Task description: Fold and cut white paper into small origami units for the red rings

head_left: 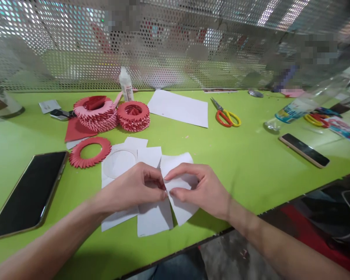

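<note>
Left hand [135, 187] and right hand [206, 187] each pinch thin, creased white paper [154, 217].

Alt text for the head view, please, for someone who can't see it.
A bare left hand pinches a rectangular white paper piece while the right hand touches a curved white paper piece beside it, over a green tabletop; a flat red paper ring lies nearby.

The left fingers [156, 194] and right fingers [181, 194] hold white paper [155, 218].
</note>
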The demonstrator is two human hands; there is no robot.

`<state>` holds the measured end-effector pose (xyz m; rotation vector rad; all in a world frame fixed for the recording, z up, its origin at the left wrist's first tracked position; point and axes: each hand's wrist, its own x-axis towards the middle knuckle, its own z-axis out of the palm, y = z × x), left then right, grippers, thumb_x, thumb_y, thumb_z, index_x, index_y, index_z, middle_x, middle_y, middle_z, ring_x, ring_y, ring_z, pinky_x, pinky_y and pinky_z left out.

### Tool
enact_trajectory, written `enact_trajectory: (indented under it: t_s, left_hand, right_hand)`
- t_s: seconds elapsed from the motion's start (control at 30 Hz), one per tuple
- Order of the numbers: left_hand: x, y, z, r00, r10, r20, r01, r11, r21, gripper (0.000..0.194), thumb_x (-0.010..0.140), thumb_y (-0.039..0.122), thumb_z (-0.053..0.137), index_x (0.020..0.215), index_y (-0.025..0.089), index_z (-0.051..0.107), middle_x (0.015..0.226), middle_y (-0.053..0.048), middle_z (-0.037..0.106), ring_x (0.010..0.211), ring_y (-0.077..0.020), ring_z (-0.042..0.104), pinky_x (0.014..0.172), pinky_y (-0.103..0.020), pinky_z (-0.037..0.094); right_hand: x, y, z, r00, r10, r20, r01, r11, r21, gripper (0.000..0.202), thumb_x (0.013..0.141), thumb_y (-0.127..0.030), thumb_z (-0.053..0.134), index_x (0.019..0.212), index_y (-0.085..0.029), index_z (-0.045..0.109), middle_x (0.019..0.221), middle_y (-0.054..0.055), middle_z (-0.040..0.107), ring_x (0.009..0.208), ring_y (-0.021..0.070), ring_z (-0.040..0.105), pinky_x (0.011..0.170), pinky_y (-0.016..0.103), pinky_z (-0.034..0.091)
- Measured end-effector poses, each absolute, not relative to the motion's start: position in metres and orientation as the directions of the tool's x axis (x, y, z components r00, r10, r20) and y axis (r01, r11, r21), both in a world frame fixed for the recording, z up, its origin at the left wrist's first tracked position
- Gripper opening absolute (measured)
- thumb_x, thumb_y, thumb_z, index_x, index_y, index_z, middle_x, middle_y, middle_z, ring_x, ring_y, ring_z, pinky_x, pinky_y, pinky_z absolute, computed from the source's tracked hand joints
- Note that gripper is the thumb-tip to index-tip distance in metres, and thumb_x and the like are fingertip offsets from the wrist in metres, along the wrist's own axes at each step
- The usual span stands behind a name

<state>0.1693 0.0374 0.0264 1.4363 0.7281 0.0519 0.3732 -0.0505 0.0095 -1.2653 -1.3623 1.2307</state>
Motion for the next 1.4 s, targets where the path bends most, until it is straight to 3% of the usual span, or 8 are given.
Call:
enact_trajectory:
  t_s: [0.23,0.53,0.73,0.93,1.4]
  left_hand:
    - [0.167,0.040,0.028,0.789,0.428,-0.442,0.377,0.230,0.897,0.006,0.073,0.017,0.071,0.075,0.013,0.075,0.065,0.006,0.061,0.061,-0.0082,0.045,0.056,-0.020,0.033]
    - [0.167,0.043,0.030,0.807,0.418,-0.417,0.342,0.244,0.907,0.007,0.072,0.020,0.075,0.074,0.014,0.076,0.060,0.006,0.059,0.058,-0.0075,0.042,0.054,-0.019,0.032]
    - [0.166,0.044,0.030,0.792,0.420,-0.442,0.359,0.265,0.895,0.006,0.068,0.018,0.077,0.072,0.014,0.078,0.060,0.005,0.062,0.056,-0.0079,0.045,0.051,-0.019,0.032]
    - [0.166,0.044,0.030,0.812,0.401,-0.424,0.342,0.262,0.902,0.003,0.067,0.018,0.076,0.067,0.015,0.076,0.056,0.006,0.059,0.054,-0.0075,0.042,0.050,-0.020,0.032]
    - [0.162,0.046,0.027,0.838,0.381,-0.389,0.353,0.164,0.921,0.012,0.071,0.025,0.077,0.070,0.014,0.075,0.060,0.003,0.057,0.061,-0.0121,0.050,0.058,-0.025,0.038]
  right_hand:
    - [0.369,-0.049,0.000,-0.126,0.992,0.012,-0.055,0.005,-0.998,0.026,0.075,-0.009,0.081,0.097,-0.022,0.084,0.089,-0.001,0.079,0.078,0.0151,0.068,0.069,0.024,0.051]
    - [0.367,-0.049,-0.004,-0.138,0.990,0.028,-0.109,0.013,-0.994,0.026,0.077,-0.012,0.084,0.099,-0.025,0.084,0.095,0.000,0.080,0.087,0.0169,0.070,0.075,0.025,0.053]
    - [0.367,-0.047,-0.008,-0.158,0.987,0.022,-0.131,0.002,-0.991,0.025,0.077,-0.021,0.088,0.102,-0.024,0.085,0.091,0.001,0.078,0.080,0.0170,0.067,0.068,0.025,0.051]
    - [0.365,-0.046,-0.008,-0.163,0.986,0.041,-0.144,0.017,-0.989,0.028,0.077,-0.014,0.086,0.102,-0.027,0.085,0.095,-0.001,0.079,0.084,0.0153,0.067,0.077,0.026,0.052]
    - [0.364,-0.048,-0.012,-0.195,0.981,-0.017,-0.211,-0.059,-0.976,0.028,0.076,-0.015,0.088,0.102,-0.026,0.085,0.084,-0.002,0.071,0.062,0.0091,0.053,0.057,0.020,0.044]
